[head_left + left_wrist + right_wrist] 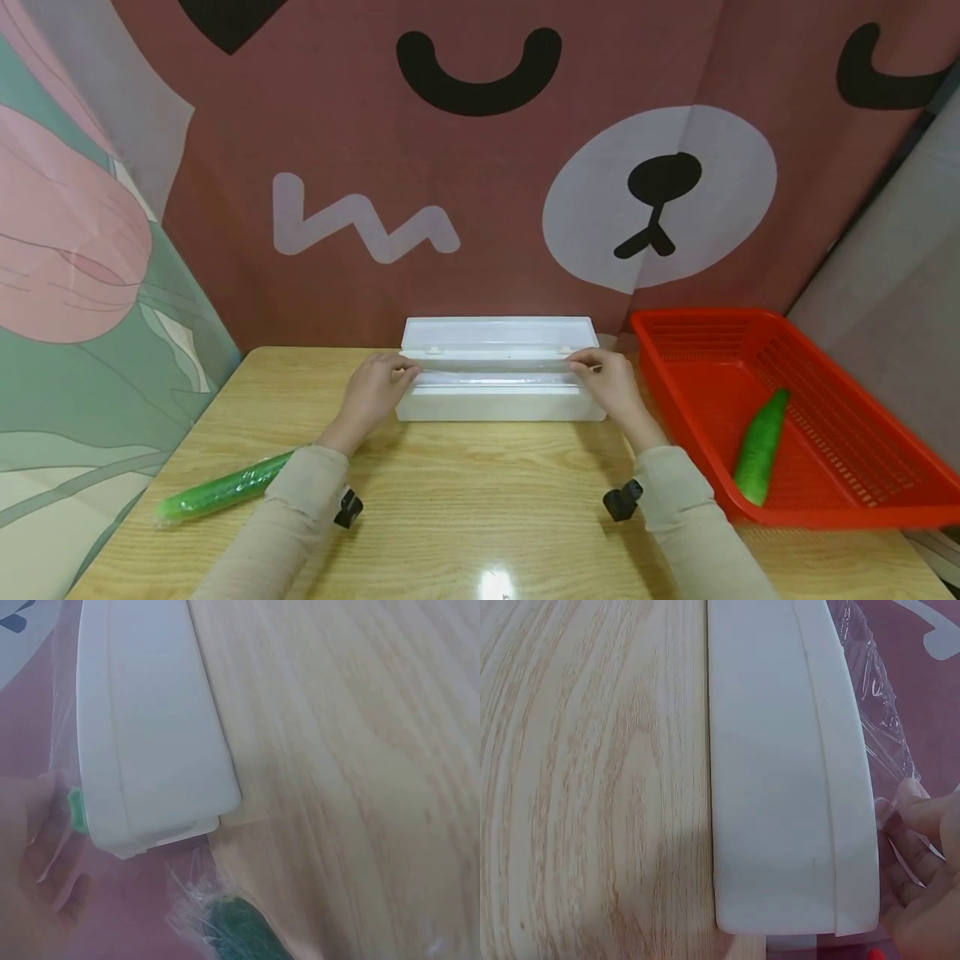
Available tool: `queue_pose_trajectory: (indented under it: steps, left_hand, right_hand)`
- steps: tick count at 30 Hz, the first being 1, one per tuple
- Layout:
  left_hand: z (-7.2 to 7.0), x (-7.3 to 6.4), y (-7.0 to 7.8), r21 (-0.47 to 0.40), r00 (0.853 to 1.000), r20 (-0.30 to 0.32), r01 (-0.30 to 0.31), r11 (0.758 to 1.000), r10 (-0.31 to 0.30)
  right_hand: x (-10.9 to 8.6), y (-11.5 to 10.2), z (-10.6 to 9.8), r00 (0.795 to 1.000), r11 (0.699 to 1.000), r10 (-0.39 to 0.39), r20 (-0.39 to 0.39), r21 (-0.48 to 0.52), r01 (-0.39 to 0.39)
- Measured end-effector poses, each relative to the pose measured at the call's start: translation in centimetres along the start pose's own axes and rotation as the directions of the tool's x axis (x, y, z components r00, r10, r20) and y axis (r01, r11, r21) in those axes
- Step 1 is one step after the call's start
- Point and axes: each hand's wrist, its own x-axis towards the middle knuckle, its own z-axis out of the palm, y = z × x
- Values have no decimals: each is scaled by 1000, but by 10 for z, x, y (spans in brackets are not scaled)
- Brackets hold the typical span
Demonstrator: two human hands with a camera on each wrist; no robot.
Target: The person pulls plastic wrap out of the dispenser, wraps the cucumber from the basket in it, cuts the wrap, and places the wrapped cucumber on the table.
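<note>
A white cling film dispenser (pixel 501 407) stands at the table's far edge, its lid (pixel 498 333) raised at the back. Clear cling film (pixel 874 682) stretches along the box's opening. At the left end, my left hand (pixel 375 387) pinches one corner of the film between thumb and fingers. The opposite corner is pinched by my right hand (pixel 611 387) at the right end. In the left wrist view a small green piece (pixel 77 811) shows on the box's end, beside the left hand. How far the film is drawn out is hard to see.
A film-wrapped cucumber (pixel 225 487) lies on the wooden table (pixel 480 508), beside my left forearm. On the right is a red plastic basket (pixel 705 317) with a bare cucumber (pixel 761 450) inside. A printed curtain (pixel 480 167) hangs right behind the dispenser.
</note>
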Motion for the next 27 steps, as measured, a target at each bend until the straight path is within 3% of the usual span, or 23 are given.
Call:
queue_pose_trajectory:
  steps: [8, 17, 27]
  left_hand:
    - [-2, 0, 0, -4, 1000, -23, 1, 1000, -1]
    - [-3, 2, 1, -16, 1000, -19, 23, 1000, -23]
    - [-7, 4, 6, -6, 999, -29, 30, 1000, -31]
  right_hand:
    - [-1, -3, -1, 997, 992, 75, -21, 107, -72]
    - [0, -3, -3, 986, 973, 166, -11, 162, -162]
    - [3, -7, -4, 977, 963, 206, -45, 188, -194]
